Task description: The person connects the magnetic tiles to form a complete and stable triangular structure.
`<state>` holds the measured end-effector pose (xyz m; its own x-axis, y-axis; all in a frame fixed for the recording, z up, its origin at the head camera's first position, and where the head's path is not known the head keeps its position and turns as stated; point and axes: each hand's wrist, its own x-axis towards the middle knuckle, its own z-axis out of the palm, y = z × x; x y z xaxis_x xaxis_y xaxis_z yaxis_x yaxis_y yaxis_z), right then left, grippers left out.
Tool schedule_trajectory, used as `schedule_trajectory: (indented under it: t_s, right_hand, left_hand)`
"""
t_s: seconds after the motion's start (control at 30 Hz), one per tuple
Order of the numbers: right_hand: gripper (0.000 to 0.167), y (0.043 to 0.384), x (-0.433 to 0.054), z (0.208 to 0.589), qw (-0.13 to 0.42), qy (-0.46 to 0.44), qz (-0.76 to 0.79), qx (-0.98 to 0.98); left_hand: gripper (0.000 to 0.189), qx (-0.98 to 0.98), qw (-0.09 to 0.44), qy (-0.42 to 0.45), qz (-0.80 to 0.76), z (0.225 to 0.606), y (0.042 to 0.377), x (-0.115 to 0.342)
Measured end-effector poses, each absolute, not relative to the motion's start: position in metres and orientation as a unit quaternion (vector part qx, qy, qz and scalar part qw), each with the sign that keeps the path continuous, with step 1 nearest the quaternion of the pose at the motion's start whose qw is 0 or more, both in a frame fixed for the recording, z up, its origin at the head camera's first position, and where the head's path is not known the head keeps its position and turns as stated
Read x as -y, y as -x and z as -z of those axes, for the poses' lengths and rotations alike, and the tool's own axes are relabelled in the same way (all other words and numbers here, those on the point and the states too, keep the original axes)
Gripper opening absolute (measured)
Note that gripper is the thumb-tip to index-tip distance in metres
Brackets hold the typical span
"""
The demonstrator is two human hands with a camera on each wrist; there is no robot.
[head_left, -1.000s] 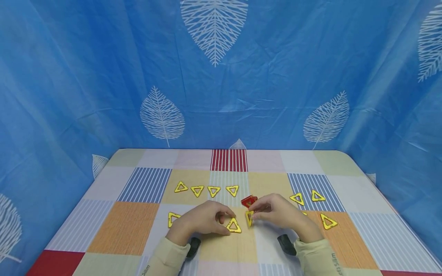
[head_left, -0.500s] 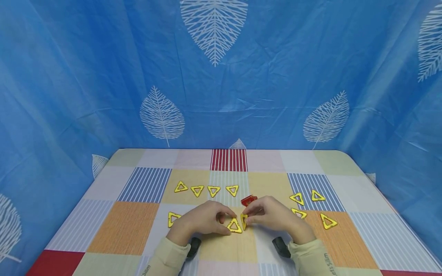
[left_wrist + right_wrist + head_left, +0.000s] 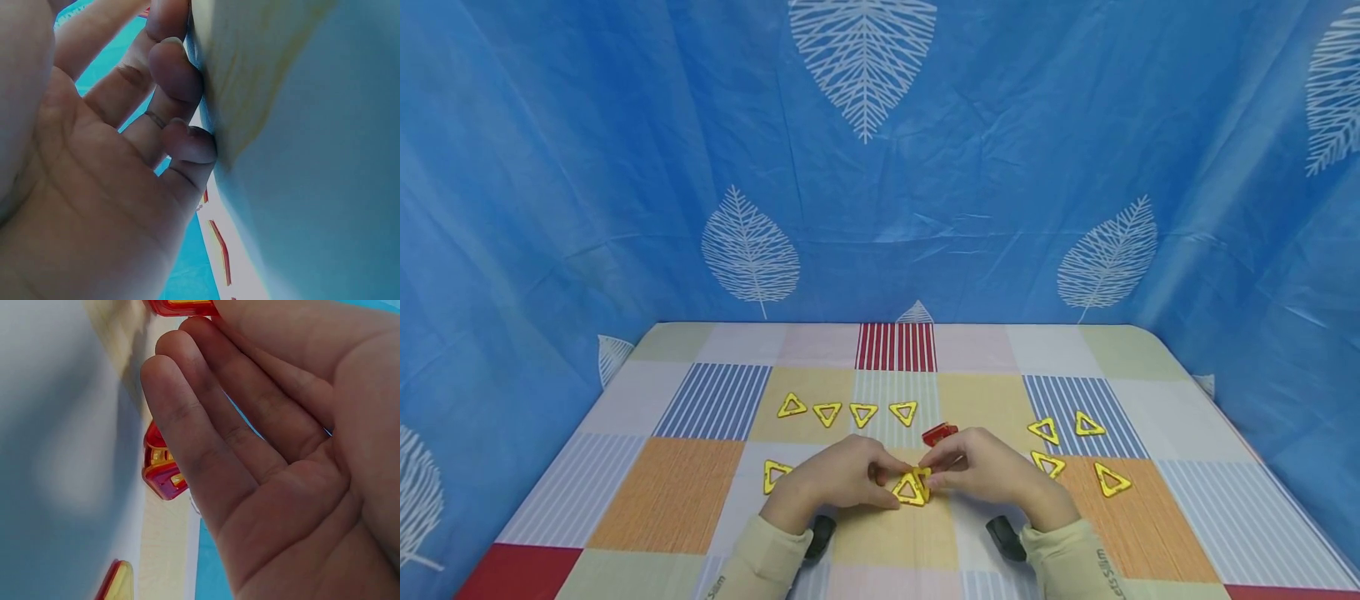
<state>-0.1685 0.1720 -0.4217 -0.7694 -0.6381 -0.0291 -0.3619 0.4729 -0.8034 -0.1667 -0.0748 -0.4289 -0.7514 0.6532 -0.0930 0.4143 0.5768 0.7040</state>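
In the head view my left hand [image 3: 850, 475] rests on the table, its thumb and index finger holding a yellow triangular magnetic tile [image 3: 909, 489] that faces the camera. My right hand [image 3: 988, 465] pinches a second yellow triangular tile [image 3: 924, 481] by thumb and fingertips, right up against the first one. The left wrist view has the left hand's curled fingers [image 3: 178, 75] against the tabletop, with the tile out of sight. In the right wrist view, a red-edged tile [image 3: 182, 307] shows at the thumb tip. Just behind the hands lies a red piece [image 3: 940, 434], partly covered.
Several yellow triangles, one of them this tile [image 3: 863, 415], line up behind the left hand. Another yellow tile [image 3: 775, 477] lies left of it. More triangles, such as this one [image 3: 1111, 480], lie to the right. A blue curtain [image 3: 880, 233] hangs behind the patchwork tabletop [image 3: 685, 500].
My right hand has moved left, bringing its tile from a gap away to against the left hand's tile. A yellow tile behind the right wrist has come into view. The left hand stays put.
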Motion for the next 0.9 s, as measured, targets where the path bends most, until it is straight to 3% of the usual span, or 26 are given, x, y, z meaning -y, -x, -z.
schedule_trajectory:
  t_s: [0.47, 0.9]
  right_hand:
    - [0.023, 0.169, -0.163, 0.429, 0.164, 0.297, 0.435, -0.834]
    - [0.022, 0.166, -0.16, 0.429, 0.155, 0.299, 0.414, -0.845]
  left_hand:
    - [0.04, -0.857, 0.172, -0.304, -0.379, 0.427, 0.17, 0.087]
    - [0.041, -0.872, 0.139, -0.248, -0.399, 0.419, 0.174, 0.165]
